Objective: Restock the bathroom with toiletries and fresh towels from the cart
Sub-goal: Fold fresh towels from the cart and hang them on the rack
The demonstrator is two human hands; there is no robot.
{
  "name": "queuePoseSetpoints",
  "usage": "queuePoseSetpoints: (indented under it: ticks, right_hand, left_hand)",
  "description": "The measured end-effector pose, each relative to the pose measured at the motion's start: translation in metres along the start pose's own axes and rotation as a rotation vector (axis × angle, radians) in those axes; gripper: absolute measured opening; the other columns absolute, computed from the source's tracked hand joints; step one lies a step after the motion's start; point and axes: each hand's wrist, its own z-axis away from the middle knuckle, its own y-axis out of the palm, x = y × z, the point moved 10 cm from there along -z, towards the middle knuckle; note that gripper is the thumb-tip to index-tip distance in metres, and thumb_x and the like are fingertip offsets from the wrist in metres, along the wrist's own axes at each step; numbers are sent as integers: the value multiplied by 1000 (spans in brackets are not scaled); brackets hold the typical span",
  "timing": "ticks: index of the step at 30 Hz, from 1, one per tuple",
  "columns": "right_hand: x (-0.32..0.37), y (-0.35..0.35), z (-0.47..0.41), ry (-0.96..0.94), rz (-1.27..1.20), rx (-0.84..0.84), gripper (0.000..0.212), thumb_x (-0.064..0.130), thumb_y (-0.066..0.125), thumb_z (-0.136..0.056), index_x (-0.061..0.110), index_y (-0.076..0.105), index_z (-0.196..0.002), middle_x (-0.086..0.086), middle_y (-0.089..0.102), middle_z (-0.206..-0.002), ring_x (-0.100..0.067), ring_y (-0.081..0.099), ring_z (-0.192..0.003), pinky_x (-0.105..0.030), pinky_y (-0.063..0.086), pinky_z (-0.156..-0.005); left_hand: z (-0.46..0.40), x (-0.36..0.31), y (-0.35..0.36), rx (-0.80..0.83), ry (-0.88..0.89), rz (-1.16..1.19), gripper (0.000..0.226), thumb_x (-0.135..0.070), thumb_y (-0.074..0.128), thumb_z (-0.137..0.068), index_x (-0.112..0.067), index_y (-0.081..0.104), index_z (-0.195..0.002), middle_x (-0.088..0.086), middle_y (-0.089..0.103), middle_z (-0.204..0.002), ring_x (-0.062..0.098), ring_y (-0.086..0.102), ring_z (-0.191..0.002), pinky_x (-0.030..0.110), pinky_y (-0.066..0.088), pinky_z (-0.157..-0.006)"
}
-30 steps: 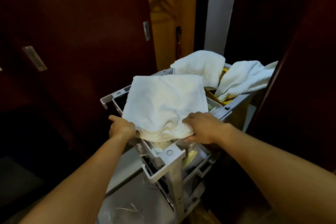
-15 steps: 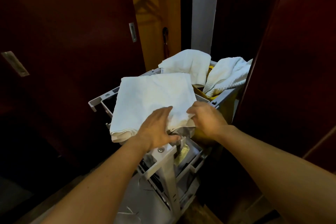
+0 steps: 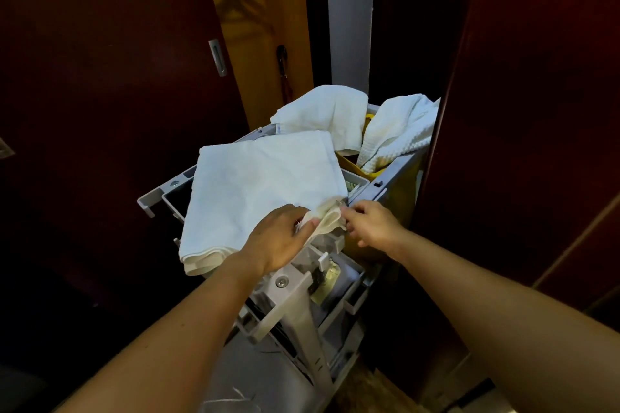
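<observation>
Both hands point(image 3: 280, 238) point(image 3: 370, 226) now together at folded towel's point(image 3: 261, 191) corner.

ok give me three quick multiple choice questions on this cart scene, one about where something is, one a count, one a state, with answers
1. Where does the folded towel lie?
A. on top of the cart
B. on the floor
C. on a door hook

2. How many loose towels are heaped at the cart's far end?
A. none
B. two
C. five

3. What is the left hand doing?
A. hanging idle
B. pushing the door
C. pinching the folded towel's near corner

Answers:
1 A, the towel spreads flat over the cart's grey top frame.
2 B, one crumpled towel and one ribbed towel lie behind the folded one.
3 C, its fingers close on the bunched corner, with the right hand at the same corner.
</observation>
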Motion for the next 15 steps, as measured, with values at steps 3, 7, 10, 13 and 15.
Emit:
queuePoseSetpoints:
  ticks: [3,7,10,13,15]
  right_hand:
    - [0,1,-2,9,-49,-10,48,50,53,-97,6,70,-89,-8,68,-80,-19,62,-71,-32,50,-67]
    - [6,1,-4,-53,63,-1,15,32,71,-90,19,67,-83,4,65,-79,-7,58,-68,-20,40,-53]
    - [4,2,-8,-37,93,-11,13,27,76,-86,22,65,-79,4,66,-83,-6,58,-71,-19,41,-55]
    - [-5,4,-12,44,-7,-1,12,30,70,-90,19,67,-88,0,66,-86,-13,60,-75,-24,48,-62]
    - [-11,7,-12,107,-91,25,14,30,68,-92,17,66,-96,-1,65,-87,-14,61,-75,-26,51,-60]
  left_hand:
    - [-1,2,1,49,-45,24,38,-49,40,-102,-24,60,-123,-4,61,-114,16,57,-99,29,45,-84]
    - [-5,-3,-2,32,-49,20,35,-42,55,-96,-27,58,-128,-8,59,-118,8,56,-91,22,42,-78]
    - [-8,-8,-9,-44,-55,21,27,-37,54,-97,-24,60,-121,-4,63,-115,9,55,-85,22,40,-75]
    - [-10,-11,-9,-63,-66,25,20,-37,55,-98,-26,53,-115,-3,63,-108,10,55,-81,21,40,-67]
    - [-8,-11,-10,-85,-88,35,18,-37,56,-97,-28,42,-104,-3,61,-99,9,54,-75,18,37,-57]
